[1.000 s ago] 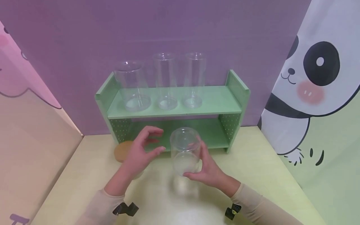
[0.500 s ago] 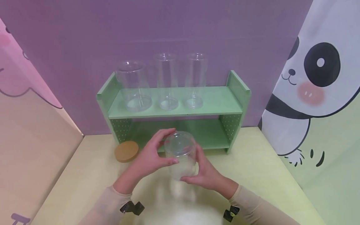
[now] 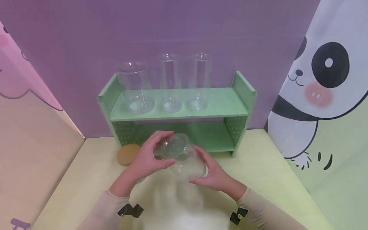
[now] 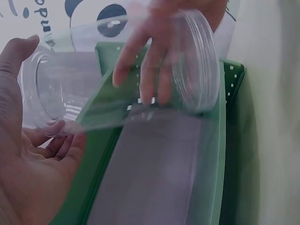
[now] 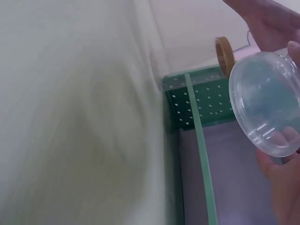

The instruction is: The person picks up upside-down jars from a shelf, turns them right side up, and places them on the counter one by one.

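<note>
Both hands hold a clear cylindrical jar [image 3: 184,156] above the table, tilted with its upper end leaning left. Curled round that upper end are the thumb and fingers of my left hand [image 3: 148,156]. My right hand [image 3: 214,169] grips the lower right end between thumb and fingers. Seen from the left wrist, the jar [image 4: 103,93] lies nearly sideways across the view, and the right hand's fingers [image 4: 152,70] show through its wall. The right wrist view shows one round end of the jar [image 5: 267,103].
A green two-tier shelf [image 3: 184,117] stands against the purple wall. On its top tier are a wide clear jar [image 3: 136,86] and two narrower ones [image 3: 171,83]. An orange-brown round lid [image 3: 127,155] sits left, partly behind the left hand. Pale table [image 3: 253,159] surrounds the shelf's front.
The left hand has come from beside the jar to grip its upper end. The jar has gone from upright to tilted, its upper end swinging left.
</note>
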### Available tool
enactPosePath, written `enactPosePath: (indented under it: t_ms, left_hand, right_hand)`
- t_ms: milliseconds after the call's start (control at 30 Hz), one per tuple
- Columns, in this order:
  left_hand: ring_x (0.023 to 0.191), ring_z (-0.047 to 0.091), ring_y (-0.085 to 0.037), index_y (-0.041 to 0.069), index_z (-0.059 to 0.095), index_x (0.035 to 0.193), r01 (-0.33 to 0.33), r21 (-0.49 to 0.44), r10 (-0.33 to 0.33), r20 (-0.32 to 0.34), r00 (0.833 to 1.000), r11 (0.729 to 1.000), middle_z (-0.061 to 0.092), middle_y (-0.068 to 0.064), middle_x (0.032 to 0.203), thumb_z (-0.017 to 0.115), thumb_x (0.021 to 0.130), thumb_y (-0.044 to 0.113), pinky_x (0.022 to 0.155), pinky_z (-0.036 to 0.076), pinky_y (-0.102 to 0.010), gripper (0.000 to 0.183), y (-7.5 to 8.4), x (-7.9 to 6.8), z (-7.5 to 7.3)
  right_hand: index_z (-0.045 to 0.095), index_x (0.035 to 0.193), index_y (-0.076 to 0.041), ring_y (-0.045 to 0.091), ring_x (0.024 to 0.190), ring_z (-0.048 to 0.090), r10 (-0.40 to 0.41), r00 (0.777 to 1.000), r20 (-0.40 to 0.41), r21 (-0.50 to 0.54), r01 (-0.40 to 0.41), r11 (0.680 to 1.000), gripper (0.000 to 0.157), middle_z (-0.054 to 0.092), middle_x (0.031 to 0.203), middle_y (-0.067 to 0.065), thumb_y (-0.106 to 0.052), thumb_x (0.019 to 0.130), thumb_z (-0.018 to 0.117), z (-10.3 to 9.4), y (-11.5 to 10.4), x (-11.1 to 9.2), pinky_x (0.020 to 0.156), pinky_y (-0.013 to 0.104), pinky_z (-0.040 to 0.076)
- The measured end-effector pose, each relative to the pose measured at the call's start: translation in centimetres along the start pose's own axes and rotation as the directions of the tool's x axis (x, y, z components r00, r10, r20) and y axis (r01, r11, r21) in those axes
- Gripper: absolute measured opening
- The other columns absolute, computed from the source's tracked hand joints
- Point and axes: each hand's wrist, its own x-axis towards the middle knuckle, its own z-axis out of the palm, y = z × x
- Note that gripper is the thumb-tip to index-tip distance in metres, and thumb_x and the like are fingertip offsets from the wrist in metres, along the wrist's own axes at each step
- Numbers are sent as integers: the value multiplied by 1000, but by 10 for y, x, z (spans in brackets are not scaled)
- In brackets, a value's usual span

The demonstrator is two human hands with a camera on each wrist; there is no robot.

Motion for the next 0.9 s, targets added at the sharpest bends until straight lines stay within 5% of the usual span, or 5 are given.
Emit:
enactPosePath:
  t_ms: [133, 300, 467, 667, 900]
  left_hand:
    - [143, 55, -28, 4, 55, 157, -6, -15, 6, 8, 1000, 1000, 58, -8, 151, 93, 86, 7, 123, 43, -24, 81, -5, -6, -7]
    - [145, 55, -34, 0, 53, 158, -4, 16, 4, 24, 1000, 1000, 58, -12, 151, 90, 88, 11, 123, 42, -23, 80, -13, -13, -11]
    - [140, 59, -34, 4, 50, 162, 6, 73, -9, 51, 999, 997, 61, -10, 146, 90, 86, 12, 122, 48, -34, 86, -21, -20, -12]
    - [135, 61, -27, 15, 43, 169, 27, 128, -38, 86, 996, 991, 61, -5, 140, 91, 85, 9, 121, 50, -40, 97, -26, -24, -11]
    - [137, 63, -28, 23, 39, 171, 67, 148, -83, 101, 991, 987, 61, -4, 142, 95, 83, 13, 122, 49, -54, 105, -26, -26, -8]
  right_hand:
    - [42, 168, -11, 36, 152, 51, -25, 1000, 3, 78, 25, 997, 100, 51, 167, 12, 0, 83, 95, -11, 1, 0, 126, 33, 42]
    - [48, 163, -6, 29, 147, 55, -53, 999, -9, 180, 53, 982, 92, 54, 164, 16, 8, 82, 91, -21, 0, 1, 120, 34, 50]
    - [52, 156, -1, 22, 142, 56, -72, 996, -47, 238, 81, 968, 83, 55, 158, 20, 14, 82, 86, -29, 1, 2, 113, 32, 56]
    - [53, 153, 4, 25, 147, 51, -132, 990, -52, 219, 140, 966, 80, 55, 154, 27, 19, 81, 84, -40, -3, 8, 126, 30, 42]
    - [58, 152, -1, 33, 145, 52, -132, 991, -16, 139, 133, 981, 80, 58, 153, 22, 10, 80, 91, -52, -10, 15, 127, 35, 42]
